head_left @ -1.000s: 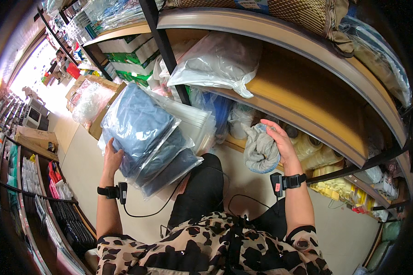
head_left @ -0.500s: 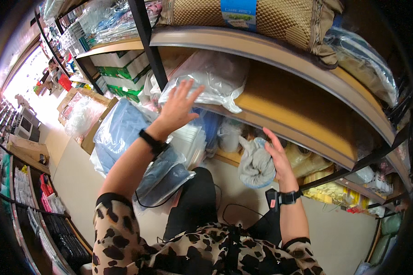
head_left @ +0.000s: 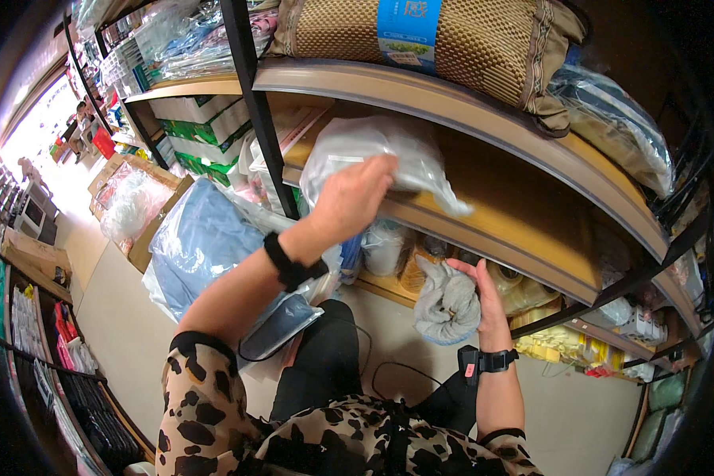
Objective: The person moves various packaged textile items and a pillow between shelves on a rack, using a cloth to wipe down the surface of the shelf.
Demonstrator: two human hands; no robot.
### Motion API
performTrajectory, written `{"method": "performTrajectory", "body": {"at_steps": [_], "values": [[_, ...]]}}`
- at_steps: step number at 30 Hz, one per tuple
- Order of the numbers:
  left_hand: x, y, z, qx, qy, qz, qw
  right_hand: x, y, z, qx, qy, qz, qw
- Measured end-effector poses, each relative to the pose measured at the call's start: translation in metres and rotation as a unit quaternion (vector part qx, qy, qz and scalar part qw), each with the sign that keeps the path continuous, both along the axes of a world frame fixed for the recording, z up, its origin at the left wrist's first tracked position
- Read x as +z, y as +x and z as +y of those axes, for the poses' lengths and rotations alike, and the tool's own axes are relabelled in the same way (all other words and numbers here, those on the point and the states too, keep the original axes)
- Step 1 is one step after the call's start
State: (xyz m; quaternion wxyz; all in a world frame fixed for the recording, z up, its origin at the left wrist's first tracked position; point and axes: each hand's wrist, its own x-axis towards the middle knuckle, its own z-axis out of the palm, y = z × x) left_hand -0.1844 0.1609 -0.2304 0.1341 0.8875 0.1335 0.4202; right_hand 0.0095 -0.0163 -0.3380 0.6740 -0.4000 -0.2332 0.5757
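My left hand (head_left: pixel 354 197), with a dark wristband, is at a clear plastic-wrapped pale package (head_left: pixel 408 151) on the middle shelf. Its fingers are curled against the plastic; some fingertips are hidden. Lower and to the right, my right hand (head_left: pixel 488 297) holds a bunched grey cloth (head_left: pixel 446 305) against its palm, fingers pointing up and partly behind the cloth. A dark device is strapped at that wrist. The cloth hangs just below the shelf's front edge.
A bare stretch of wooden shelf (head_left: pixel 523 230) lies right of the package. Above sits a rolled woven mat (head_left: pixel 484 40). A black shelf post (head_left: pixel 260 119) stands on the left. Plastic-wrapped blue goods (head_left: pixel 202 230) and an open carton (head_left: pixel 147 210) are on the left. A dark cable loops on the floor.
My left hand has moved right, its spread fingers now curled at the package. The package has shifted right along the shelf. My right hand still holds the cloth, slightly lower.
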Motion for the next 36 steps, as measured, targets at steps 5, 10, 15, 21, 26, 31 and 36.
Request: {"method": "performTrajectory", "body": {"at_steps": [5, 10, 15, 21, 26, 31, 36], "values": [[-0.013, -0.026, -0.048, -0.102, -0.073, 0.042, 0.991, -0.006, -0.006, 0.019, 0.043, -0.007, 0.095, 0.995], [-0.035, -0.040, -0.051, -0.142, -0.068, 0.072, 0.985, 0.035, -0.036, 0.045, 0.060, -0.016, 0.085, 0.994], [-0.023, -0.059, -0.039, -0.168, -0.233, 0.099, 0.953, 0.017, -0.027, 0.063, 0.081, 0.006, 0.118, 0.990], [-0.051, -0.061, 0.015, 0.063, -0.419, -0.081, 0.902, 0.003, -0.029, 0.045, 0.051, -0.049, 0.124, 0.990], [-0.065, -0.048, 0.051, 0.033, -0.688, 0.014, 0.725, -0.018, -0.033, 0.027, 0.022, -0.057, 0.115, 0.991], [-0.070, -0.034, 0.049, -0.030, -0.685, 0.080, 0.724, -0.026, -0.027, 0.007, -0.021, -0.051, -0.006, 0.998], [-0.088, -0.027, 0.023, -0.181, -0.697, -0.020, 0.693, -0.070, -0.005, -0.017, 0.004, -0.087, -0.042, 0.995]]}}
